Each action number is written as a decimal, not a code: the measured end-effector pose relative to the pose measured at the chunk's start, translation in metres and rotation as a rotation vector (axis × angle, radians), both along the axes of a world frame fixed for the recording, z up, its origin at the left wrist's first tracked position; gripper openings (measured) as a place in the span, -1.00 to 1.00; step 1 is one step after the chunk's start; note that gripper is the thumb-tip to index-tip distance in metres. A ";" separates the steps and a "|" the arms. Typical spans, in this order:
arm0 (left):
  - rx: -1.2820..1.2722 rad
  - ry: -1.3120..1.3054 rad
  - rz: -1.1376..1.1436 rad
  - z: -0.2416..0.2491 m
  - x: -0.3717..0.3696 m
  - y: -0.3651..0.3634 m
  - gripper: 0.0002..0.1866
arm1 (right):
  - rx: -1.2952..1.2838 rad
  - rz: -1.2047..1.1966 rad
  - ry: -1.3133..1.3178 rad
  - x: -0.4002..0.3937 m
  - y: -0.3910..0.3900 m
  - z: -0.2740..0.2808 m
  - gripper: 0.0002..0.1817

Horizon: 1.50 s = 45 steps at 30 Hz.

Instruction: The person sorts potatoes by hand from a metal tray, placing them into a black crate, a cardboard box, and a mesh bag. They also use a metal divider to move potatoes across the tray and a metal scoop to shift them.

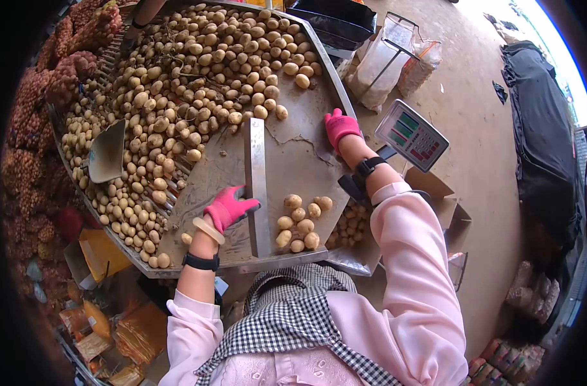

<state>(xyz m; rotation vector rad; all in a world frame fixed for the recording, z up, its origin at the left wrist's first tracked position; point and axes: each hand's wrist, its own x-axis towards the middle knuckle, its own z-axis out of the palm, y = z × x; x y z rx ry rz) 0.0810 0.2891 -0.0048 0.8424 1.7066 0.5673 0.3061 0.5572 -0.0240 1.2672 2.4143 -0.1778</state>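
My left hand [228, 209], in a pink glove with dark fingertips, is beside the upright metal bar [256, 186] that divides the tabletop. Its thumb and fingers are apart, with the tips at the bar's left side. My right hand [341, 128], also pink-gloved, is at the right rim of the metal sorting table [293, 164]; its fingers look extended and nothing shows in them. Several loose potatoes [305, 226] lie right of the bar, near the front edge. A large heap of potatoes [197, 83] covers the far and left parts of the table.
A scoop [108, 152] rests on the potatoes at left. A digital scale display [412, 135] stands right of the table, near an open carton [448, 212] and a box of potatoes [350, 225]. Filled net sacks [33, 128] are stacked at left. Another person's arm [146, 11] reaches in at the top.
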 end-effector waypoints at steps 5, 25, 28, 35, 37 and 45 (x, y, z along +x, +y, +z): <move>-0.110 0.330 -0.244 0.015 -0.004 0.000 -0.53 | 0.009 -0.051 0.064 0.051 -0.033 -0.016 -0.34; 0.141 0.205 -0.069 -0.061 0.060 0.018 -0.53 | -0.078 0.429 0.742 0.050 -0.240 -0.009 -0.48; 0.133 -0.277 0.362 -0.057 0.048 0.011 -0.58 | -0.048 0.365 0.613 0.038 -0.247 -0.009 -0.43; 0.349 -1.371 0.696 -0.040 0.035 -0.022 -0.52 | 0.027 0.120 0.533 0.066 -0.226 -0.020 -0.56; 0.363 -1.482 0.708 -0.035 0.037 -0.027 -0.53 | 0.040 0.023 0.475 0.092 -0.215 -0.020 -0.57; 0.473 -1.318 0.563 -0.006 0.080 -0.028 -0.52 | 0.003 0.036 1.039 0.087 -0.221 0.008 -0.53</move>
